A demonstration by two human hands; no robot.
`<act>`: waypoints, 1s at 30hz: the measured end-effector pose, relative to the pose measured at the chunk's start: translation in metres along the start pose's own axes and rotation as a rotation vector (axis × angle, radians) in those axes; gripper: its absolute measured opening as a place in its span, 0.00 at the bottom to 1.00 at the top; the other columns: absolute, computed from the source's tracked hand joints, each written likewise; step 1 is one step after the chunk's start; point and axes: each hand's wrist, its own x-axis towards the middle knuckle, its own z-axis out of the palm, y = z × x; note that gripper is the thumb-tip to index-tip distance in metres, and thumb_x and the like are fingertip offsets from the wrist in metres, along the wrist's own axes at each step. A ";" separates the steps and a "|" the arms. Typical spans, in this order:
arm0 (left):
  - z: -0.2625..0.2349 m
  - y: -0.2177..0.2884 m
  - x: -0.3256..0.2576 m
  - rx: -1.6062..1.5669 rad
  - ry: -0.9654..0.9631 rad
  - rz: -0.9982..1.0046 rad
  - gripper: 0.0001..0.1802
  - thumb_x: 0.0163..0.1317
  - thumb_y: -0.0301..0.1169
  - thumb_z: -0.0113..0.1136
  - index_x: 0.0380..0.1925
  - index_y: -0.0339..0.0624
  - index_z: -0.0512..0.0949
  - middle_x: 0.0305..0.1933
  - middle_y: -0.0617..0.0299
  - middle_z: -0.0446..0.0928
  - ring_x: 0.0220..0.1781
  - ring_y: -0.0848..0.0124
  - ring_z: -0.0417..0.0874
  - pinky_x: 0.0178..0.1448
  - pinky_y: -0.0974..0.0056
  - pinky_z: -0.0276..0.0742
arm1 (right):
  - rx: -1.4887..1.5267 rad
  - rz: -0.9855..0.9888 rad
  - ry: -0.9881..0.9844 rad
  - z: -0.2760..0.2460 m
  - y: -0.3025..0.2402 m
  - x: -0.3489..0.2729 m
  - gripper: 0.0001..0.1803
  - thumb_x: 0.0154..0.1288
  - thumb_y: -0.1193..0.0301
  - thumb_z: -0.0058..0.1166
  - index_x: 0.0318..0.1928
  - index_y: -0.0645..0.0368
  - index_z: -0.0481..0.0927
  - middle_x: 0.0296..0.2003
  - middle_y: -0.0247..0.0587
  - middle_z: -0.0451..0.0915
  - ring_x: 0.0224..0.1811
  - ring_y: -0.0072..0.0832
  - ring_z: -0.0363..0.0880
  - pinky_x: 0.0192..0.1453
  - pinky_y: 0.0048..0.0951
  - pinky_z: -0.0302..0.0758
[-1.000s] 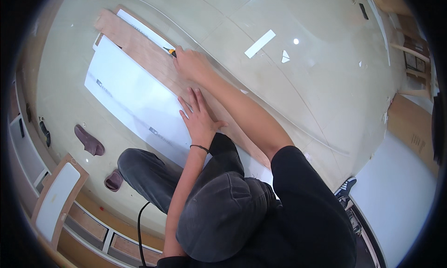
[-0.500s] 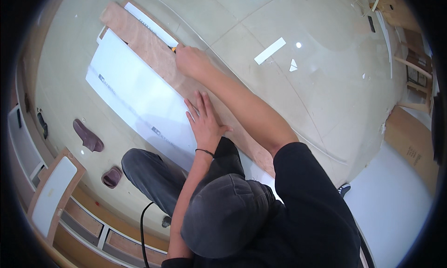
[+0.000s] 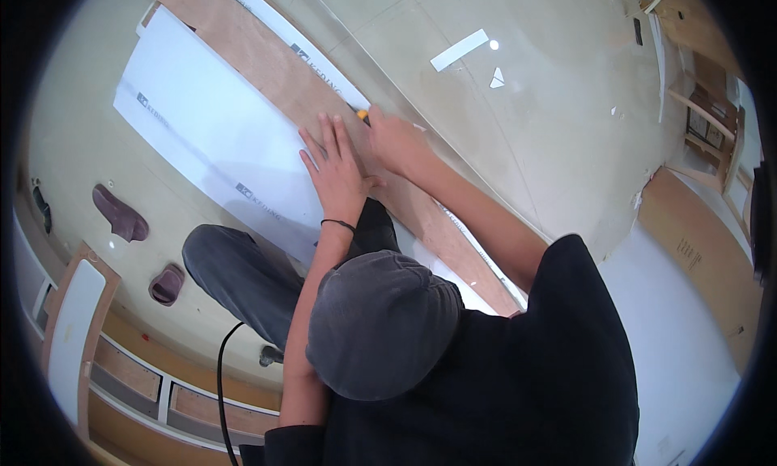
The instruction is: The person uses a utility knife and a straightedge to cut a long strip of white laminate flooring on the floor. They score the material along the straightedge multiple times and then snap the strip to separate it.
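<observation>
A long brown wooden plank [image 3: 259, 65] lies diagonally across a white printed sheet [image 3: 202, 138], and a strip of the sheet shows beyond the plank's far right edge. My left hand [image 3: 338, 174] rests flat on the plank with fingers spread, the fingertips near its border with the sheet. My right hand [image 3: 398, 144] is closed round a small yellow-and-black utility knife [image 3: 363, 116], held at the plank's far right edge. The knife's tip is against or very near the white strip; its blade is too small to make out clearly.
A white offcut strip [image 3: 460, 50] and small white scraps [image 3: 496, 78] lie on the tiled floor. Brown slippers [image 3: 120, 213] are at left. Drawer-like frames [image 3: 166, 393] stand at lower left, a cardboard sheet [image 3: 700, 259] at right. A black cable [image 3: 221, 377] runs beside my left arm.
My right hand has drawn the knife along the plank's edge toward me, down and right. More of the white strip now shows behind it. My left hand stays on the plank.
</observation>
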 end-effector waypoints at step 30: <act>0.000 0.005 0.000 0.082 -0.009 -0.019 0.81 0.21 0.52 0.84 0.76 0.40 0.45 0.82 0.50 0.39 0.80 0.37 0.40 0.75 0.36 0.53 | 0.043 0.050 0.078 -0.008 0.045 -0.125 0.15 0.73 0.63 0.45 0.48 0.63 0.66 0.27 0.62 0.80 0.30 0.61 0.80 0.35 0.57 0.75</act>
